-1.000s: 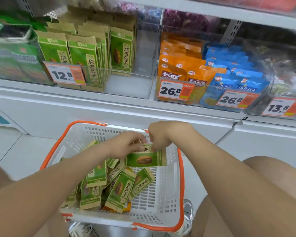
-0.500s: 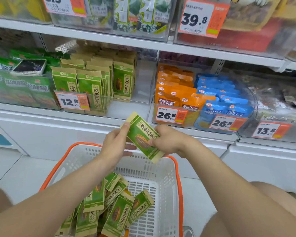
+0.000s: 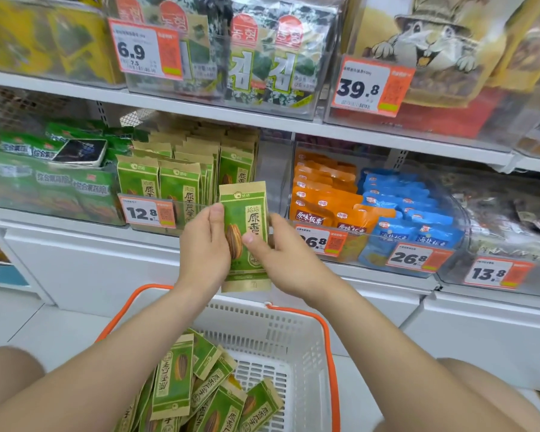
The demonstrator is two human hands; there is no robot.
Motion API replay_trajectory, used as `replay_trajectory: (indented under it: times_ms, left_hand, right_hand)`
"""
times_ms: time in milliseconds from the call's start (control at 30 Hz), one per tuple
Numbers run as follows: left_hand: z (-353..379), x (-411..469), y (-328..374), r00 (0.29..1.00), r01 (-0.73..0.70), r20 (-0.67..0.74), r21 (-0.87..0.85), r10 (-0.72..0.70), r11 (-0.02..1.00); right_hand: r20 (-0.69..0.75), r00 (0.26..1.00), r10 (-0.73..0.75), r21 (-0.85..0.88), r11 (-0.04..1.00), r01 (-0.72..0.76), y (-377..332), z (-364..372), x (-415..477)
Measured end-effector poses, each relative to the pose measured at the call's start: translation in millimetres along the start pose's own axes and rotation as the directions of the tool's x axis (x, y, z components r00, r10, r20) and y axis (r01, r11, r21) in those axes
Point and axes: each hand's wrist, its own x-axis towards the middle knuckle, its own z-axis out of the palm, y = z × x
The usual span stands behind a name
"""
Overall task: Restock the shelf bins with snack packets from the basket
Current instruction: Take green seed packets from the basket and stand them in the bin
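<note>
I hold a green sunflower-seed packet (image 3: 245, 213) upright in both hands, just in front of the clear shelf bin (image 3: 272, 182) that carries the 12.8 tag. My left hand (image 3: 203, 247) grips its left edge and my right hand (image 3: 281, 254) pinches its right edge with the thumb on the front. The bin holds several matching green packets (image 3: 175, 179) standing in rows, with a gap at its right side. Below, the white basket with an orange rim (image 3: 296, 341) holds several more green packets (image 3: 197, 388).
Right of the green bin stands a bin of orange packets (image 3: 321, 198) and blue packets (image 3: 412, 219), tagged 26.8. A dark phone (image 3: 80, 152) lies on green bags to the left. The shelf above carries seaweed packs (image 3: 262, 48). White cabinet fronts run below the shelf.
Both hands lifted the packet out of the basket up to the bin front and turned it from tilted to upright. The view rose with them.
</note>
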Motion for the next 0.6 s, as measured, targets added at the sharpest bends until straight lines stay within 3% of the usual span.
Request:
replay_trajectory:
  times_ms: [200,267,367,467,600]
  left_hand:
    - [-17.4,36.4,16.9,0.984,-0.162,-0.025,0.298,0.177,0.941]
    - [-23.2,47.0,28.2,0.984,-0.174,0.029,0.312,0.174,0.934]
    - [-30.9,54.8,41.5,0.973,-0.082,0.229,0.252,0.023,0.964]
    - [-35.2,55.0,43.9,0.865,0.139,0.480,0.051,-0.146,0.989]
    - [-38.9,58.2,37.4,0.777,0.129,0.624,-0.028,-0.084,0.991]
  right_hand:
    - [-0.018,0.998,0.058,0.098,0.994,-0.056,-22.1,-6.0,24.2]
    - [-0.122,0.992,0.013,0.102,0.995,-0.001,-27.3,-7.9,33.1]
    - [-0.282,0.959,0.003,0.219,0.974,0.061,-34.2,-4.2,43.5]
    - [-0.366,0.925,0.099,0.414,0.908,0.067,-37.9,1.9,49.8]
    - [-0.363,0.891,0.273,0.609,0.793,0.005,-38.9,3.2,59.1]
